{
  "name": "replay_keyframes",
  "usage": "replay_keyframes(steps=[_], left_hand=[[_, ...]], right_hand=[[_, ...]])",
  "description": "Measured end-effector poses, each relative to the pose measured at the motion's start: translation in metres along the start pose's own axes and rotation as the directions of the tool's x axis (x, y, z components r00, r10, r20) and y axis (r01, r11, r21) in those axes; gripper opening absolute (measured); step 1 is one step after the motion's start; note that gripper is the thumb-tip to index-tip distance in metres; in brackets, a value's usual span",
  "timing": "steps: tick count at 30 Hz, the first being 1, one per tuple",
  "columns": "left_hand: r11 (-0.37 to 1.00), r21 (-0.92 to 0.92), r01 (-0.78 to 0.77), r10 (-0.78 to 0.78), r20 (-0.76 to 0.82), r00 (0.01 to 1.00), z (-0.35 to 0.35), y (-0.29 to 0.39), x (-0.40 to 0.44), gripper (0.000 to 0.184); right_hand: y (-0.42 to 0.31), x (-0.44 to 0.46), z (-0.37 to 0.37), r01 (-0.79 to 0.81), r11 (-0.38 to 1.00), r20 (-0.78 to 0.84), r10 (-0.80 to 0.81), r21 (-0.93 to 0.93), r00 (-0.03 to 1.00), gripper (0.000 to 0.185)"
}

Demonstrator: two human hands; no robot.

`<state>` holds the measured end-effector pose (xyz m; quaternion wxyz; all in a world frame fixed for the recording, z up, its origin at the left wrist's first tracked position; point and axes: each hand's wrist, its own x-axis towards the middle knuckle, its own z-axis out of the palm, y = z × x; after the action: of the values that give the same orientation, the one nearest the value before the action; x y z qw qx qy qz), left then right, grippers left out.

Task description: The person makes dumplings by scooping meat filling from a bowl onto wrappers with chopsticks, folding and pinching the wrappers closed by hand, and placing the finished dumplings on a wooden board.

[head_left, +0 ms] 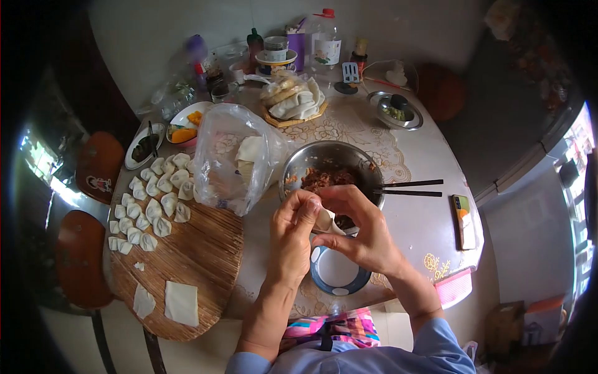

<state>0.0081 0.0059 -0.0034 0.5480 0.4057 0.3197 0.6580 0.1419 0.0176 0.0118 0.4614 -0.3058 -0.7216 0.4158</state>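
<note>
Between my two hands, over the near edge of a steel bowl (293,161), is a partly folded wonton (324,220). My left hand (295,227) pinches its left side between thumb and fingers. My right hand (361,230) curls around its right side, fingertips on the dough. Reddish minced filling (324,178) lies in the steel bowl, and a pair of dark chopsticks (414,183) rests over its right rim. Just below my hands stands a small blue-rimmed bowl (341,288), its contents hard to make out.
Several folded wontons (152,210) sit on a round wooden board (212,262) at left, with loose wrappers (181,303) near its front. A plastic bag (218,149) holds more wrappers. Phone (463,223) lies at right; a metal dish (411,121) and bottle (326,43) stand behind.
</note>
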Motion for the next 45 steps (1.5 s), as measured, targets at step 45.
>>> replay_keyframes(steps=[45], left_hand=[[0.585, 0.488, -0.648, 0.727, 0.038, 0.685, -0.015, 0.040, -0.023, 0.033]], right_hand=[[-0.034, 0.018, 0.036, -0.373, 0.780, 0.181, 0.327, 0.502, 0.927, 0.047]])
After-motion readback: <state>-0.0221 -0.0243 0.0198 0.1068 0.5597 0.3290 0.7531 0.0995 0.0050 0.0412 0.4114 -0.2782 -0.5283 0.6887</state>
